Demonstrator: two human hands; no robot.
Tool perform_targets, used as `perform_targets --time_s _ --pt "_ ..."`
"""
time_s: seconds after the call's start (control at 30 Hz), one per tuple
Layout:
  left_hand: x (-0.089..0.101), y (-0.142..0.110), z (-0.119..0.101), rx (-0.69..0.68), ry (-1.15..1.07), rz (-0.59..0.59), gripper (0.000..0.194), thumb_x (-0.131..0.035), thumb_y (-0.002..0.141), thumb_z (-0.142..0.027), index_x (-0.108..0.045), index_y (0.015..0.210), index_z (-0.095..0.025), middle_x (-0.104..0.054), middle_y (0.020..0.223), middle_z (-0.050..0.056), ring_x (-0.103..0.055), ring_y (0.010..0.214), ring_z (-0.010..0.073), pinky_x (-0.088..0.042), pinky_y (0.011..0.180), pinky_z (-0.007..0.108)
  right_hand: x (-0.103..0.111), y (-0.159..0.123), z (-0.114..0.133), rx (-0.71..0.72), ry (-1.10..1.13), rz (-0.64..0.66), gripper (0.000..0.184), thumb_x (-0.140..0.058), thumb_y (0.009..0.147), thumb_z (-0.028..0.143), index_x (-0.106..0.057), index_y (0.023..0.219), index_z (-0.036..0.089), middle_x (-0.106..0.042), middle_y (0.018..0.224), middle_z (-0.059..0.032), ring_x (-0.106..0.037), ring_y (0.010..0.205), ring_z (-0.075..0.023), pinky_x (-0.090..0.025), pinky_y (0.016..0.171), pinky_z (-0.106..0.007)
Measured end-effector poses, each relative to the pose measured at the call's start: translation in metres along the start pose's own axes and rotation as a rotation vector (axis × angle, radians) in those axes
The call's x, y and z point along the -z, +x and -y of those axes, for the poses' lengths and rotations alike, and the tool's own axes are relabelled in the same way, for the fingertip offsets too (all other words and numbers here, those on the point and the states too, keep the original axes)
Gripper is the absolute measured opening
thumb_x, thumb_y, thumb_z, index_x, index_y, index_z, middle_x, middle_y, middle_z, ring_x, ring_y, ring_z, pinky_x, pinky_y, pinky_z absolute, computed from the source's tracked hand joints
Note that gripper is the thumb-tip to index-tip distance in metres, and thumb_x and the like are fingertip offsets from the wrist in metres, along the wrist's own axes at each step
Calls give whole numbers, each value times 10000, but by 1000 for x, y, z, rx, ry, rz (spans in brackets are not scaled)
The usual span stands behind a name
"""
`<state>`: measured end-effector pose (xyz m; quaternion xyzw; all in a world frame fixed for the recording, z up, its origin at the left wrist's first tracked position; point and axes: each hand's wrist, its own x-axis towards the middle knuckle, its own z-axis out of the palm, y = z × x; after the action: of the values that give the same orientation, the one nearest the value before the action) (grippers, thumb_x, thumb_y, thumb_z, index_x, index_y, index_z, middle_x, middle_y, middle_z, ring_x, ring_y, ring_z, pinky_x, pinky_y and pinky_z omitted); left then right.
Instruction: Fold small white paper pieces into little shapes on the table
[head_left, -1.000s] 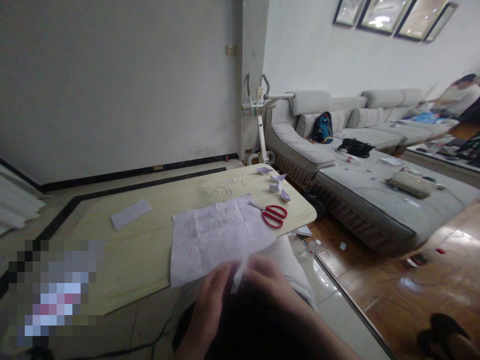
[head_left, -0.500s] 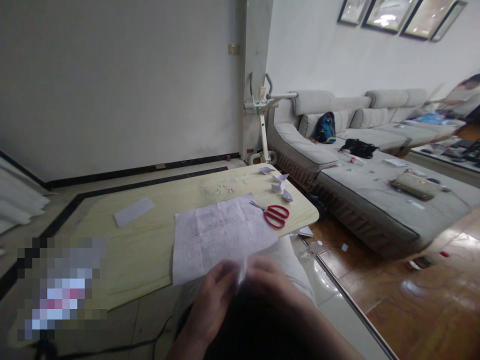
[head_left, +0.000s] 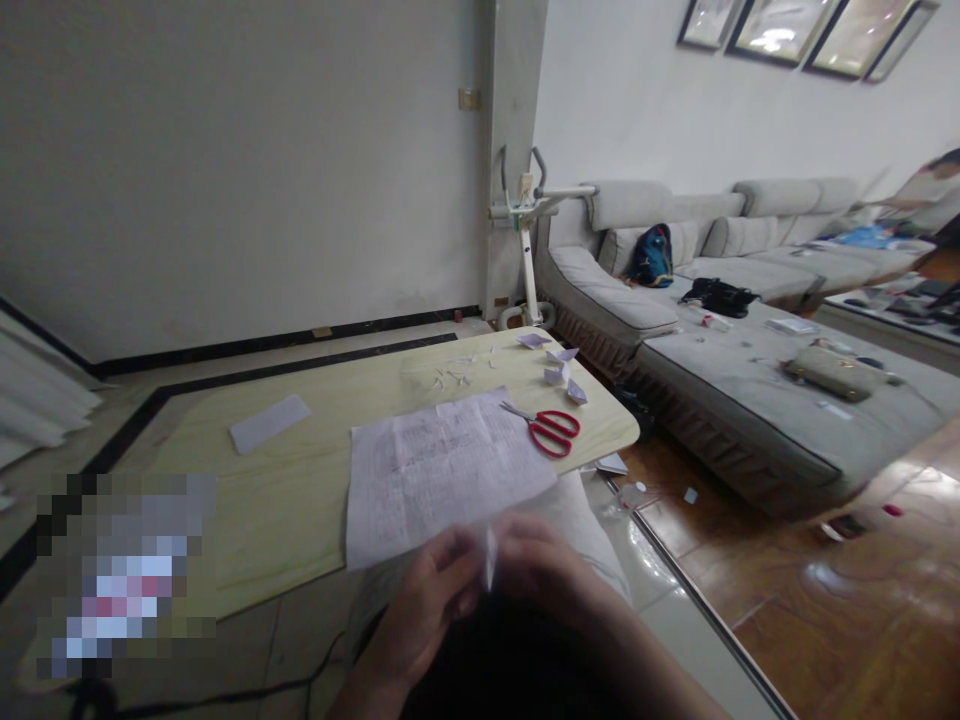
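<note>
Low in the view, my left hand and my right hand meet, fingers pinched together on a small white piece of paper held upright between them. Just beyond them a large printed sheet lies on the pale wooden table, hanging over its near edge. Red-handled scissors rest right of the sheet. Several small folded paper pieces sit near the table's far right corner.
A white paper strip lies at the table's left, small scraps further back. A grey sofa with bags on it fills the right side. An exercise machine stands by the wall. Paper bits litter the floor.
My hands have drawn closer together on the small paper piece, which now stands narrower and more upright. The view has shifted slightly to the left.
</note>
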<state>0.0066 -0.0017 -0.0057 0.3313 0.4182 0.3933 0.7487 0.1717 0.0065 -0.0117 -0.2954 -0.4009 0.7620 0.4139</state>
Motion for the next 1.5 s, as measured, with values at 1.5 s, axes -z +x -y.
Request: perform_targets --time_s 1.5 --pt "-5 -11 -4 -672 1027 -112 130 -502 899 -231 -629 923 -225 -701 908 28 -658 857 171 -517 770 273 -1 1 8 80 -450 -133 141 -618 777 280 -545 781 161 -559 724 14 -512 697 -136 -416 640 -247"
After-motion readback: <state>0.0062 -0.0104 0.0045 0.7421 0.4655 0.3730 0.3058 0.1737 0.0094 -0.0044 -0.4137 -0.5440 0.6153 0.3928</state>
